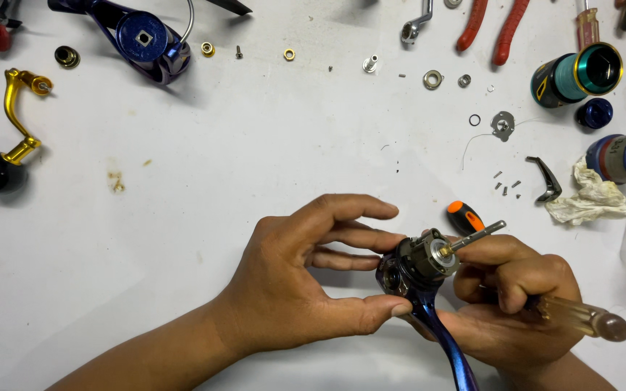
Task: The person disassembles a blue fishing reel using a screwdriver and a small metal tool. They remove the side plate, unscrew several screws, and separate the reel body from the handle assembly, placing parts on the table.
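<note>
The grip of the left hand (291, 286) was loose and wide: thumb tip pressed against the lower edge of the reel body (413, 266), middle fingers touching its near side, the index finger spread above and apart from it. So the hand steadied the part between thumb and fingers without wrapping round it. The right hand (512, 297) was curled shut, its grip closed on the clear amber handle of a screwdriver (581, 317) that stuck out to the right past the knuckles; the same hand also cradled the reel body from below, the blue stem (447, 347) of the reel running down across its palm. A metal shaft (476, 235) rose from the top of the reel body, slanting up to the right.

The reel body sat in the air just above the white desk (182, 181), low and right of centre, between both hands. Just behind it lay an orange-and-black tool handle (464, 215). Well apart, at the desk's far edge, lay a gold crank handle (17, 116) with a black knob, a blue side cover (143, 40), a spool (577, 74) wound with green line, red-handled pliers (493, 29), small washers and screws, and a crumpled rag (590, 199).
</note>
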